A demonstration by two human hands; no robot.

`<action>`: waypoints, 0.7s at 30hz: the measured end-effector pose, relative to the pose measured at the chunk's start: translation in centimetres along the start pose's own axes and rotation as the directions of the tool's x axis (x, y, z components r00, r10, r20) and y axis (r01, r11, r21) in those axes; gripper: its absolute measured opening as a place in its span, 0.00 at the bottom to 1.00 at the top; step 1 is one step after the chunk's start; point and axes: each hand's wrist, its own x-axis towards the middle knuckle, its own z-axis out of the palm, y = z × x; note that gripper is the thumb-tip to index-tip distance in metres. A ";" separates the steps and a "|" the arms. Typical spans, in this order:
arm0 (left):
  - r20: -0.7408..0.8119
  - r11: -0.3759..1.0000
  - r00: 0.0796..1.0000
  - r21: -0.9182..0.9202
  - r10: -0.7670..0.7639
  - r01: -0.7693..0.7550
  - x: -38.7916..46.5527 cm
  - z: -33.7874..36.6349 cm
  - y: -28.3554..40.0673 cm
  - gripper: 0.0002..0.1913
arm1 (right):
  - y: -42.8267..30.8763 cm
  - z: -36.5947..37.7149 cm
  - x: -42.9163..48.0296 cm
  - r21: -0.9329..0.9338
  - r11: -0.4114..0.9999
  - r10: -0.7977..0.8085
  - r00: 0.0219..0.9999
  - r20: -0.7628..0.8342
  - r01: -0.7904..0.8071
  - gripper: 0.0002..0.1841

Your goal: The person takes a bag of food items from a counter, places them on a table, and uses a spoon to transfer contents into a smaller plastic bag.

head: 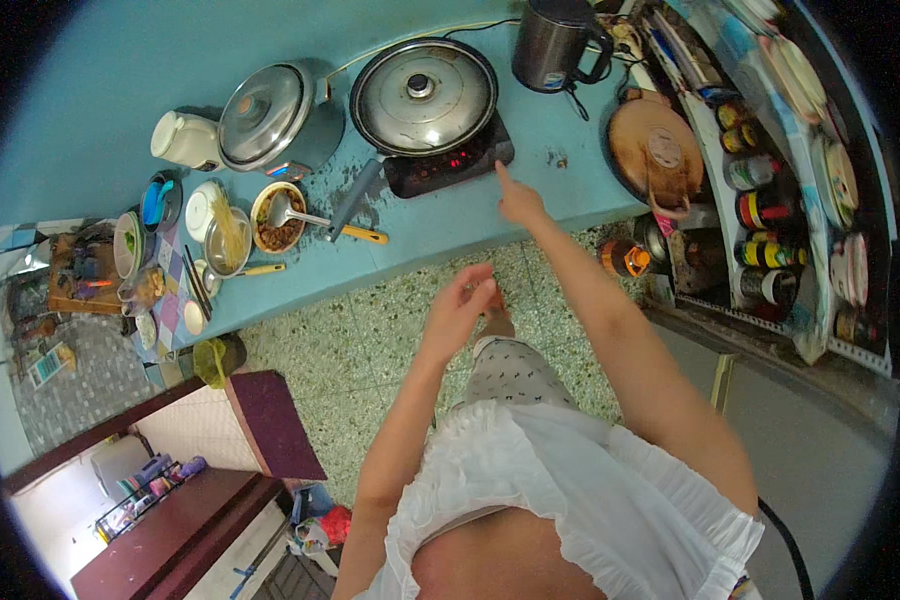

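Observation:
The index finger of my right hand is stretched out, the other fingers curled, with nothing held. Its tip is at the front right corner of a black induction cooker; whether it touches cannot be told. Red digits glow on the cooker's panel. On top stands a wide pan, covered by a metal lid with a black knob. My left hand hangs before the counter, empty, its fingers loosely bent and the thumb apart.
Left on the blue counter are a lidded electric pot, a knife, a bowl of chopped food with a spoon, and noodles. Rightward stand a kettle, an upright round pan and a bottle rack.

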 end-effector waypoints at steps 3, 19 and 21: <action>-0.039 0.997 0.998 0.068 0.047 -0.044 4.3 -1.3 1.3 0.17 | 0.5 -0.1 5.1 -0.109 0.991 0.081 0.997 0.013 -0.079 0.43; 0.010 0.993 0.996 0.082 -0.089 0.088 7.9 -2.8 0.6 0.17 | 1.0 0.7 7.8 -0.208 0.968 0.176 0.972 0.155 -0.142 0.46; 0.017 0.996 0.997 0.058 -0.073 0.072 8.1 -2.8 0.7 0.17 | 0.7 0.6 7.4 -0.197 0.970 0.163 0.980 0.112 -0.139 0.44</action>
